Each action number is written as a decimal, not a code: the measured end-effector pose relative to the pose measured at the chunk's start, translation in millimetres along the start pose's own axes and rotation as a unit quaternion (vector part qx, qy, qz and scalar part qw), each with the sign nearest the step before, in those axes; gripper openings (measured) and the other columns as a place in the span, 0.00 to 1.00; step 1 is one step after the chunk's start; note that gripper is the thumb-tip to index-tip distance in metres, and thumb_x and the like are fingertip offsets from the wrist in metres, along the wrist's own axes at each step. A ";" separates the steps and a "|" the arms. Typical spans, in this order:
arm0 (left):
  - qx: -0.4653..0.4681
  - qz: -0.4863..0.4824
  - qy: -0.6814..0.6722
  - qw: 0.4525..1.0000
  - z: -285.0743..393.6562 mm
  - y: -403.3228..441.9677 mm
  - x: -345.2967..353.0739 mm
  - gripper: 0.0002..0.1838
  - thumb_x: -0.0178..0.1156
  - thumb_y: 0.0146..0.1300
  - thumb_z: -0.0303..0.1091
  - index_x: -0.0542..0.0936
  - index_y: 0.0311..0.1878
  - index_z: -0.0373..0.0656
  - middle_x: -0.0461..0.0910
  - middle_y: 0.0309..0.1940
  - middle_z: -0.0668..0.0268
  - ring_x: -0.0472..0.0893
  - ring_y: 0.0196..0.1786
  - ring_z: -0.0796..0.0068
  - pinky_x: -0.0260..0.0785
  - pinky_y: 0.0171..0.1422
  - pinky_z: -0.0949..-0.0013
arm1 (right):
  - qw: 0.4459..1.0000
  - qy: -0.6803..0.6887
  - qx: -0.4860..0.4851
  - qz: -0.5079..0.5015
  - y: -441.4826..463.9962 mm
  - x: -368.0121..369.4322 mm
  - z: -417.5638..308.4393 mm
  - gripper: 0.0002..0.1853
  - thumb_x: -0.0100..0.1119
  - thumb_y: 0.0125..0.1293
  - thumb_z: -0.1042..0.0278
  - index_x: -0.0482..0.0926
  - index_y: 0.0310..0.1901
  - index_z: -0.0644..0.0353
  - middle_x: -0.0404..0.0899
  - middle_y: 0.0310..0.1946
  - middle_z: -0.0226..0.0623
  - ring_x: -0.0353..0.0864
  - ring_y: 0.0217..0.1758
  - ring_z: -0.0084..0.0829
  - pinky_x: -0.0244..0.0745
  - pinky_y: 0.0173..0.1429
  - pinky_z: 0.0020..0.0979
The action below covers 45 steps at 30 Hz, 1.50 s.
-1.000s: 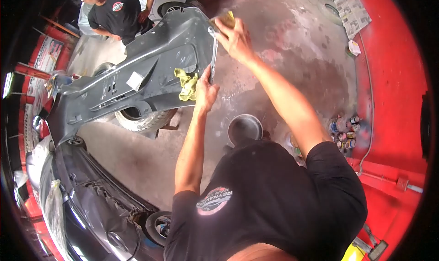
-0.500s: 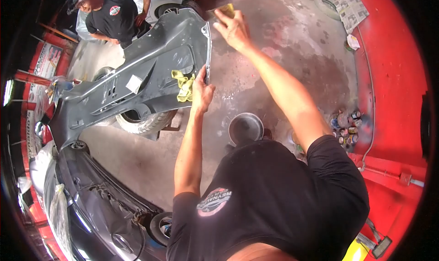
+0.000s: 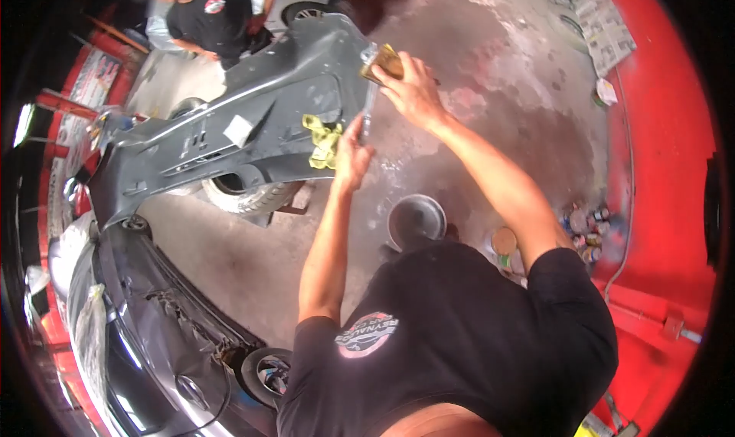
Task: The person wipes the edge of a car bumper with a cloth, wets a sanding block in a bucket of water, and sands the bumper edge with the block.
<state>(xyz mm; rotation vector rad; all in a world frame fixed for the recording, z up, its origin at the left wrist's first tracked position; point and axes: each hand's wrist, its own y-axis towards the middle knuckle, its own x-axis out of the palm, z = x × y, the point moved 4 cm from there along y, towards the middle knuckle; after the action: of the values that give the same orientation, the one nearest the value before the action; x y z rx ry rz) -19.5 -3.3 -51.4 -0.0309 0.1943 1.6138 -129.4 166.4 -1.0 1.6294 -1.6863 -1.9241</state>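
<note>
A grey car bumper stretches from the upper middle to the left. At its near right edge, my left hand grips the rim, fingers partly hidden. In my right hand is a yellowish-brown sanding pad, pressed against or just beside the bumper's right end. Close to my left hand, a crumpled yellow-green cloth lies on the bumper. Farther left on it rests a white square sheet.
A tyre sits beneath the bumper. On the floor stand a round dark basin and several cans. Another person stands behind the bumper. A damaged dark car is at lower left; a red wall runs along the right.
My right hand has brought the sanding pad down to the bumper's right edge. My left hand stays on the rim. The whole view has shifted slightly.
</note>
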 end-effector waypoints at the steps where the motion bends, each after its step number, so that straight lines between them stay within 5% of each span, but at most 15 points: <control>1: 0.055 0.006 0.072 0.996 -15.5 3.8 -6.8 0.47 0.52 0.45 0.15 0.67 0.78 0.29 0.75 0.72 0.50 0.72 0.76 0.60 0.65 0.78 0.62 | 0.999 -0.015 -0.021 -0.029 6.0 -0.2 5.7 0.25 0.66 0.71 0.57 0.80 0.70 0.37 0.67 0.69 0.54 0.70 0.66 0.54 0.68 0.68 0.52; 3: 0.033 0.052 0.092 0.994 -5.8 2.0 -8.3 0.46 0.55 0.46 0.16 0.69 0.77 0.33 0.79 0.69 0.52 0.75 0.74 0.63 0.62 0.80 0.65 | 0.997 -0.014 -0.063 -0.037 28.1 3.0 3.4 0.25 0.66 0.71 0.57 0.80 0.70 0.39 0.67 0.70 0.55 0.70 0.66 0.54 0.68 0.68 0.52; 7: -0.016 0.062 0.083 0.994 32.6 -7.3 -7.2 0.45 0.54 0.48 0.14 0.70 0.77 0.35 0.81 0.67 0.54 0.78 0.70 0.66 0.64 0.75 0.70 | 1.000 -0.009 0.021 -0.019 26.1 -4.0 -10.2 0.26 0.68 0.69 0.59 0.81 0.69 0.39 0.66 0.71 0.56 0.71 0.66 0.56 0.69 0.69 0.52; 9: -0.032 0.016 0.032 0.999 37.0 -5.5 -6.1 0.49 0.55 0.45 0.15 0.63 0.79 0.27 0.71 0.76 0.49 0.70 0.77 0.62 0.56 0.83 0.67 | 0.998 0.027 0.058 -0.009 -0.9 0.3 -23.3 0.28 0.69 0.69 0.59 0.80 0.70 0.40 0.67 0.70 0.58 0.71 0.66 0.57 0.69 0.69 0.52; 11: -0.033 0.018 0.038 0.999 32.8 -5.5 -6.7 0.49 0.55 0.45 0.15 0.63 0.79 0.27 0.72 0.75 0.49 0.70 0.77 0.62 0.56 0.83 0.67 | 0.992 0.104 0.070 -0.024 -26.5 2.1 -34.6 0.28 0.69 0.69 0.57 0.79 0.71 0.41 0.67 0.69 0.60 0.71 0.65 0.58 0.69 0.70 0.52; 16: -0.027 0.008 0.042 0.999 19.7 -2.0 -4.1 0.49 0.54 0.46 0.14 0.63 0.79 0.29 0.72 0.75 0.50 0.69 0.78 0.62 0.56 0.83 0.68 | 0.996 0.039 0.043 -0.070 -2.7 -9.1 -17.1 0.26 0.69 0.69 0.56 0.81 0.69 0.39 0.69 0.67 0.56 0.73 0.63 0.57 0.70 0.67 0.52; 20: -0.026 0.030 0.060 0.997 22.9 -1.8 -6.2 0.48 0.56 0.47 0.15 0.63 0.80 0.30 0.72 0.75 0.50 0.69 0.78 0.63 0.57 0.82 0.68 | 0.993 -0.012 0.115 -0.019 16.9 -7.1 8.1 0.27 0.69 0.69 0.54 0.81 0.70 0.41 0.71 0.66 0.55 0.73 0.65 0.55 0.70 0.70 0.52; 23: -0.017 0.020 0.046 0.999 19.2 0.2 -8.3 0.46 0.60 0.52 0.16 0.64 0.79 0.31 0.72 0.75 0.49 0.69 0.79 0.61 0.58 0.82 0.67 | 0.974 0.104 0.202 0.023 -0.4 -3.3 34.7 0.29 0.70 0.69 0.54 0.80 0.70 0.49 0.76 0.60 0.56 0.76 0.63 0.51 0.72 0.69 0.46; 27: -0.007 0.028 0.077 0.997 19.6 4.5 -10.1 0.39 0.66 0.61 0.27 0.69 0.78 0.36 0.80 0.68 0.50 0.79 0.70 0.59 0.69 0.75 0.61 | 0.937 0.183 0.298 -0.025 -58.5 15.2 57.1 0.30 0.71 0.69 0.55 0.79 0.71 0.51 0.81 0.50 0.53 0.79 0.59 0.49 0.73 0.66 0.44; 32: 0.012 0.043 0.138 0.989 10.6 32.4 -25.6 0.33 0.68 0.69 0.39 0.74 0.73 0.35 0.83 0.63 0.48 0.83 0.65 0.57 0.74 0.69 0.57 | 0.898 0.208 0.383 -0.067 -134.3 26.8 85.7 0.30 0.71 0.68 0.54 0.80 0.70 0.54 0.83 0.51 0.52 0.82 0.55 0.45 0.75 0.64 0.43; 33: -0.048 0.049 0.144 0.987 23.2 36.1 -24.7 0.30 0.67 0.70 0.41 0.77 0.69 0.32 0.85 0.59 0.48 0.83 0.63 0.60 0.75 0.68 0.58 | 0.900 0.217 0.375 -0.054 -144.4 24.2 86.3 0.31 0.72 0.67 0.54 0.80 0.70 0.55 0.84 0.50 0.51 0.83 0.53 0.42 0.76 0.63 0.41; 34: 0.073 0.076 0.184 0.977 4.2 52.2 -27.6 0.29 0.65 0.73 0.45 0.79 0.68 0.32 0.86 0.58 0.51 0.84 0.58 0.65 0.77 0.62 0.61 | 0.901 0.222 0.369 -0.044 -158.9 18.4 87.3 0.32 0.72 0.67 0.54 0.79 0.70 0.56 0.86 0.50 0.50 0.85 0.51 0.40 0.76 0.62 0.40; 38: 0.056 0.082 0.146 0.984 20.9 78.6 -20.2 0.27 0.66 0.72 0.39 0.80 0.68 0.32 0.87 0.53 0.54 0.84 0.54 0.69 0.76 0.62 0.65 | 0.831 0.290 0.463 -0.102 -192.2 -2.5 91.9 0.34 0.73 0.66 0.53 0.78 0.71 0.57 0.88 0.49 0.49 0.88 0.53 0.39 0.76 0.65 0.37; 45: -0.013 0.093 0.052 0.994 26.1 112.1 -10.1 0.21 0.74 0.65 0.34 0.85 0.59 0.35 0.87 0.39 0.68 0.80 0.38 0.82 0.71 0.45 0.75 | 0.848 0.246 0.459 -0.104 -248.2 3.4 129.0 0.35 0.74 0.65 0.50 0.79 0.71 0.54 0.80 0.59 0.58 0.80 0.65 0.52 0.73 0.69 0.42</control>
<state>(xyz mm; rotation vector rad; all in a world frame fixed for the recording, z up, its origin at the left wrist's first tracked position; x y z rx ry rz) -127.8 -14.0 -12.4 -0.1199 0.2630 1.8018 -95.5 341.1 -216.8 2.3764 -2.3734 -0.5355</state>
